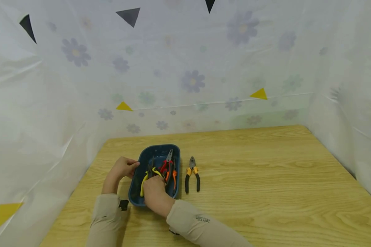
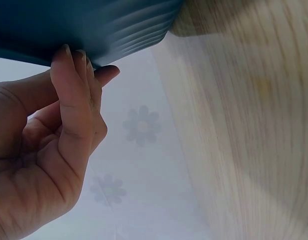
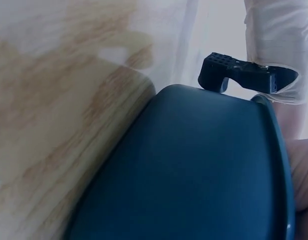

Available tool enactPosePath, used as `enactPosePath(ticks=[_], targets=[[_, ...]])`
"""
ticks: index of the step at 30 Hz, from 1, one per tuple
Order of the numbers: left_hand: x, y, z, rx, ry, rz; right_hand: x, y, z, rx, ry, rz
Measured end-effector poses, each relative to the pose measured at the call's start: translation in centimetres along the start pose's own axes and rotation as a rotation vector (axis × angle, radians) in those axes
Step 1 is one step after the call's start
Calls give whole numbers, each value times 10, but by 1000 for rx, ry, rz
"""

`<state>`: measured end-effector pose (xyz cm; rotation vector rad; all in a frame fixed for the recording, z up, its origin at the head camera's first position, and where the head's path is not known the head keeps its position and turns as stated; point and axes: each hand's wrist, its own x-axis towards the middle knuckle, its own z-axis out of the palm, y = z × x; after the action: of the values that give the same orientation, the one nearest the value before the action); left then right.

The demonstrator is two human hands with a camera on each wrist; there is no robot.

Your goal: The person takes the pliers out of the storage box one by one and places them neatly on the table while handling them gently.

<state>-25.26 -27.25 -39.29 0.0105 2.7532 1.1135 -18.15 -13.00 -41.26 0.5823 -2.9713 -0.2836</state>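
A dark blue plastic bin (image 1: 146,155) with rounded corners stands on the table and holds several pliers. My left hand (image 1: 123,167) pinches the bin's left rim; in the left wrist view its fingers (image 2: 71,100) lie against the outer wall. Down inside the bin is my right hand (image 1: 156,195), over the yellow-handled pliers (image 1: 143,187). Its fingertips are hidden, so its grip cannot be seen. Beside it lie red-handled pliers (image 1: 169,157) and an orange handle (image 1: 174,175). The right wrist view shows mostly the bin's outer wall (image 3: 193,160).
Pliers with orange-and-black handles (image 1: 192,164) lie on the wood-grain table (image 1: 266,171) just right of the bin, jaws pointing away. A translucent flowered sheet (image 1: 185,61) hangs behind the table and along both sides.
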Motion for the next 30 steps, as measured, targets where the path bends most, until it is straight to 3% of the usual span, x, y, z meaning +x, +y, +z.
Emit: enactPosePath(ticks=[6,24,30], targets=[[0,0,0,4,0,16,3,1,2,-26,-18,-28],[-2,-2,0,8,7,14,2,20,5,422,-114,34],[-1,-3,2,11,15,15,0,24,6,504,-100,17]])
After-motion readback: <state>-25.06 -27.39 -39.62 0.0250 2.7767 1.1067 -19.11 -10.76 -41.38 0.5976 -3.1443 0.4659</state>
